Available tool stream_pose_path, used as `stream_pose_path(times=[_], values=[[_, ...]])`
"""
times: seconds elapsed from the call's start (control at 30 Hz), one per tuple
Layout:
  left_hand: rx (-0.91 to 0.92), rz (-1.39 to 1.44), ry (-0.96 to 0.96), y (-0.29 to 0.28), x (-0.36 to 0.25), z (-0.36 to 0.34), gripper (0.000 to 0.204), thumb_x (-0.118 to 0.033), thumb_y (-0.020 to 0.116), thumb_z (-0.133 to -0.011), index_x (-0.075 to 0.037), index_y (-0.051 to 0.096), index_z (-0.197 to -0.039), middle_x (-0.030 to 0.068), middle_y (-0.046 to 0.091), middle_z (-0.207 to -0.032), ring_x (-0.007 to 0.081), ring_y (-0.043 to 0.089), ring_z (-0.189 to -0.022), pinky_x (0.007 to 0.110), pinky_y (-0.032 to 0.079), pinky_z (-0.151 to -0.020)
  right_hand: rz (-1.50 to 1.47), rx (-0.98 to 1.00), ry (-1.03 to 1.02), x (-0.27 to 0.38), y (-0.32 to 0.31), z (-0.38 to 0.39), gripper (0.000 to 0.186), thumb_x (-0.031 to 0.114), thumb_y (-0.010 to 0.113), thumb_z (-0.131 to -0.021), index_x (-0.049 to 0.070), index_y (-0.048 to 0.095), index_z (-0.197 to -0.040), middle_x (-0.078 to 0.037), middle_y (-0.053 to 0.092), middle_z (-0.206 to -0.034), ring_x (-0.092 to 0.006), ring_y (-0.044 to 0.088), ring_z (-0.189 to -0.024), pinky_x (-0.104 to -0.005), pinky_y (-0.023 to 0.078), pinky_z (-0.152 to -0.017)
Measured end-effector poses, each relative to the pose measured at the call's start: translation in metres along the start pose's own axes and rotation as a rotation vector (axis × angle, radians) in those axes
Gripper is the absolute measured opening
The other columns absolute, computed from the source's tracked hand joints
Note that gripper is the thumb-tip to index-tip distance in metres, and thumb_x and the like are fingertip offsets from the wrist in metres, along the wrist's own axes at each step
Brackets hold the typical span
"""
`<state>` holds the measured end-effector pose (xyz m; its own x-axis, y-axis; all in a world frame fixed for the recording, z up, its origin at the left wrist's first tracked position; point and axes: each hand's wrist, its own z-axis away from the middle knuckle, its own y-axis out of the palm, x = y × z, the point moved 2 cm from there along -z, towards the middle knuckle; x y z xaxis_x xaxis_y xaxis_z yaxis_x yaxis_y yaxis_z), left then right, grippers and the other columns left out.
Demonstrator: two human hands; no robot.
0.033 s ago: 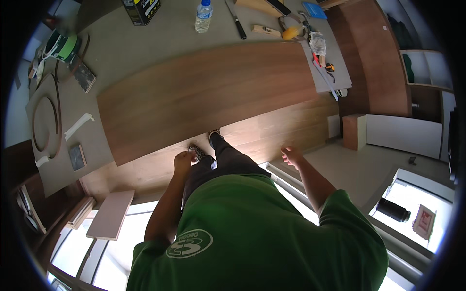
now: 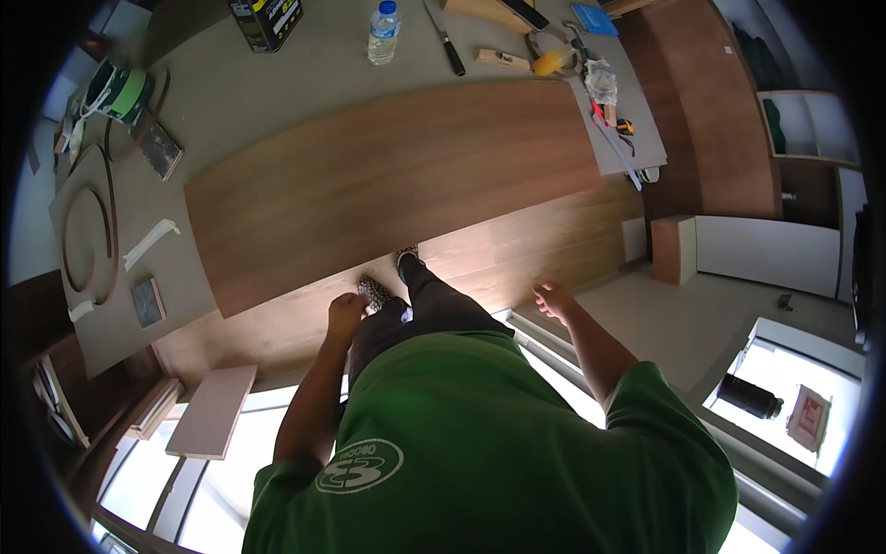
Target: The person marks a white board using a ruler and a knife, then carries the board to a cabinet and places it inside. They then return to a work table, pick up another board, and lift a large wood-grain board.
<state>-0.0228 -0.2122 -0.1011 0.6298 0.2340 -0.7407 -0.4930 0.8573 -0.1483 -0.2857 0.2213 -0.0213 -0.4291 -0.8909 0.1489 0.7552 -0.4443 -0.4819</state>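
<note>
My left hand (image 2: 346, 311) hangs by my thigh with its fingers curled and nothing visible in it, just off the near edge of a long brown wooden panel (image 2: 388, 180) that lies on a grey workbench (image 2: 231, 102). My right hand (image 2: 554, 297) is held out to the side in the air, fingers loosely apart and empty, over the wood-look floor. My dark trouser legs and patterned shoes (image 2: 376, 292) stand close to the bench. A green shirt fills the lower part of the view.
On the bench lie a water bottle (image 2: 383, 32), a black and yellow can (image 2: 268, 18), a yellow tool (image 2: 554, 61), a green tape roll (image 2: 125, 90) and a coil of brown edge strip (image 2: 88, 226). A pale board (image 2: 214, 411) rests low on the left, a small wooden box (image 2: 674, 249) on the right.
</note>
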Motion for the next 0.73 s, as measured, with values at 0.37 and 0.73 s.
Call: stream_pose_path(times=[0.37, 0.73], values=[[0.118, -0.629, -0.386, -0.141, 0.14, 0.073, 0.066, 0.007, 0.073, -0.072, -0.003, 0.053, -0.134, 0.0094, 0.066, -0.099, 0.0206, 0.064, -0.091, 0.037, 0.055, -0.075, 0.069, -0.05, -0.085, -0.047, -0.013, -0.027, 0.038, 0.042, 0.058, -0.099, 0.005, 0.066, -0.109, -0.008, 0.068, -0.092, -0.0169, 0.061, -0.072, -0.0316, 0.05, -0.055], [-0.08, -0.784, 0.029, -0.129, 0.18, 0.127, 0.042, -0.021, 0.072, -0.083, -0.016, 0.068, -0.125, 0.0138, 0.076, -0.096, 0.0331, 0.073, -0.09, 0.036, 0.056, -0.077, -0.822, -0.316, -0.216, 0.007, -0.176, -0.164, 0.015, 0.025, 0.061, -0.094, 0.012, 0.067, -0.098, -0.004, 0.064, -0.069, -0.0184, 0.054, -0.048, -0.0335, 0.042, -0.039]])
